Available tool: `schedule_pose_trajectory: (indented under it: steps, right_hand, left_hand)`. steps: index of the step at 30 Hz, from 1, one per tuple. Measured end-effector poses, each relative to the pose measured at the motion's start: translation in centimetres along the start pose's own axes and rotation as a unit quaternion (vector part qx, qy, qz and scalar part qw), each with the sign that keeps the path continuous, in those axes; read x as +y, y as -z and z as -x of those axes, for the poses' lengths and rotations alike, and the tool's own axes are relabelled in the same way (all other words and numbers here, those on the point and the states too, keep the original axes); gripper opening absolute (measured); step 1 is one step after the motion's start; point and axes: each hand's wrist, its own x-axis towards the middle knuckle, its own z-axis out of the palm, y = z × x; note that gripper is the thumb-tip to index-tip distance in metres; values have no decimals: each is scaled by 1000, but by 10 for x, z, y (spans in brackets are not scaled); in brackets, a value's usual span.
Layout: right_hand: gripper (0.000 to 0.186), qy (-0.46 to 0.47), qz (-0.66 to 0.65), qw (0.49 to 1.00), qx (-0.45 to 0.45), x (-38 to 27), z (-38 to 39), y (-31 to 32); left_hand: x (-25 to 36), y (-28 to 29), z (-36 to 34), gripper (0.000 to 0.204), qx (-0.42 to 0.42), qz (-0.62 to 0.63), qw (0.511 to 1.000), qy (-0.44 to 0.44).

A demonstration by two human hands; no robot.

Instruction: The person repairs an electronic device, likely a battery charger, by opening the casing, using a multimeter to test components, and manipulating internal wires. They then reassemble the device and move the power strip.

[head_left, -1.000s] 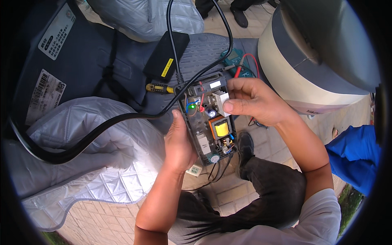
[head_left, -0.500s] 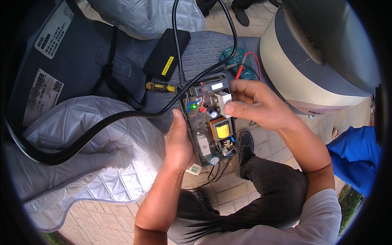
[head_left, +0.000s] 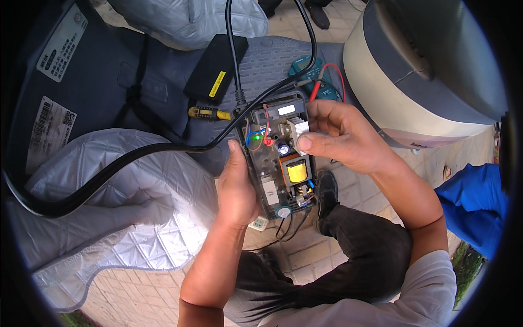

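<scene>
An opened power adapter (head_left: 270, 166) with its circuit board exposed is held between my two hands. A green light glows near its upper left, and a yellow-wrapped transformer (head_left: 297, 173) sits at its lower right. My left hand (head_left: 235, 188) grips the case's left side, thumb up along the edge, other fingers hidden beneath. On the right side, my right hand (head_left: 343, 135) has its thumb against the metal heat sink (head_left: 299, 136) and its fingers curled behind the case. A thick black cable (head_left: 180, 150) crosses over the case's upper left corner.
Beyond the adapter, a black box (head_left: 216, 68) with a yellow label, a yellow-handled screwdriver (head_left: 210, 113) and a teal multimeter (head_left: 308, 72) with a red probe lie on a grey footboard (head_left: 267, 57). A silver quilted cover (head_left: 169, 218) hangs at left. A cream-and-grey curved panel (head_left: 376, 82) stands at right.
The view has shifted slightly, so the footboard and the things on it appear a little farther left and up. Both hands keep their hold on the adapter, and its green light stays lit.
</scene>
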Motion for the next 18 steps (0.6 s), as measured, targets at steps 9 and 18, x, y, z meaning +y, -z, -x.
schedule_pose_trajectory:
  steps: [9, 18]
  right_hand:
    - [34, -7, -28, 999, 15, 4, -2, -2]
    - [37, -11, -44, 999, 12, -3, -2, -6]
  left_hand:
    - [3, -4, 3, 64, -40, 32, 999, -5]
    - [4, 4, 7, 70, -91, 29, 995, -38]
